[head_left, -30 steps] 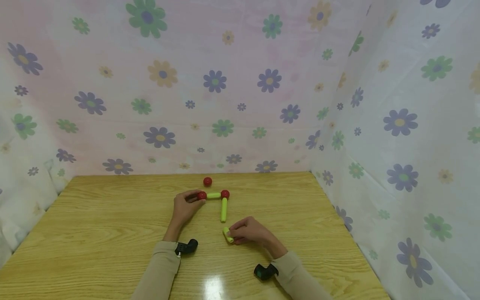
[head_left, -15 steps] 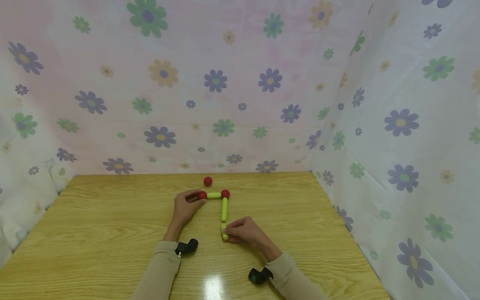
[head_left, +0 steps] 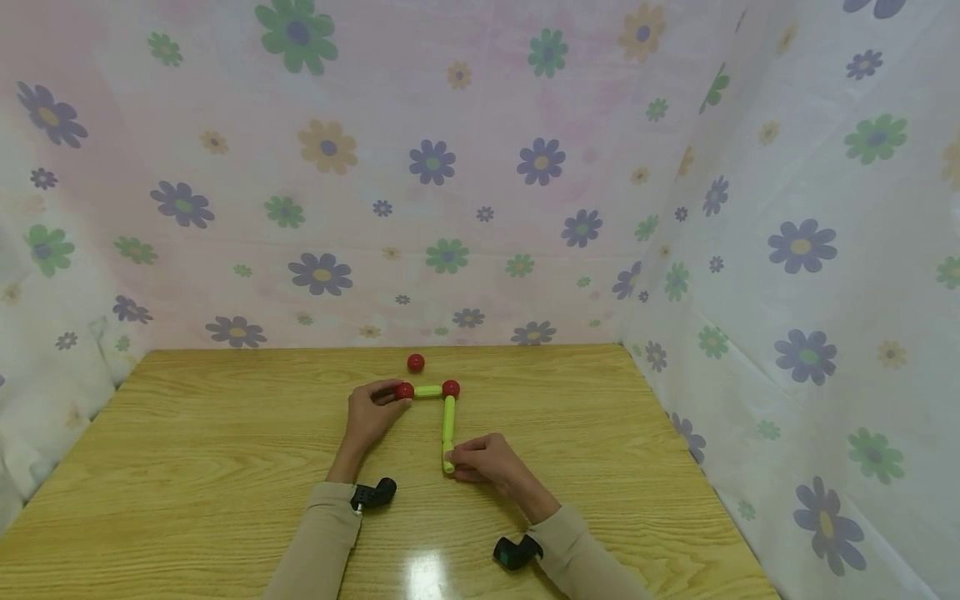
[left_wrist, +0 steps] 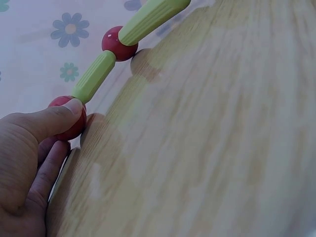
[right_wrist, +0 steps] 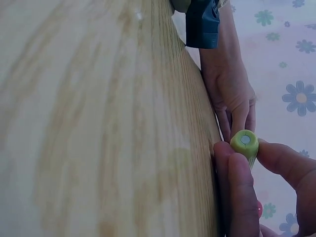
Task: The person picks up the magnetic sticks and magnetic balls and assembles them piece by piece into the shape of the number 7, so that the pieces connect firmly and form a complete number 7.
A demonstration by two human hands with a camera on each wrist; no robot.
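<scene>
In the head view my left hand (head_left: 369,414) pinches a red ball (head_left: 405,391) between thumb and fingers; the left wrist view shows the thumb on top of it. From that ball a short yellow-green magnetic rod (head_left: 428,391) runs right to a second red ball (head_left: 451,388). A longer yellow-green rod (head_left: 448,421) extends from this corner ball toward me. My right hand (head_left: 498,468) pinches another short rod (head_left: 449,468) in line with the longer one, end to end. The right wrist view shows this rod's round end (right_wrist: 245,140) with a grey disc in its middle.
A loose red ball (head_left: 416,362) lies behind the joined pieces, near the far edge of the wooden table (head_left: 225,450). Flower-patterned cloth (head_left: 480,250) hangs behind the table and along both sides. Black wrist cameras (head_left: 517,552) sit at both cuffs.
My right hand has moved slightly left and away from me. Its rod has turned from slanted to straight and now meets the near end of the longer rod. My left hand has stayed put.
</scene>
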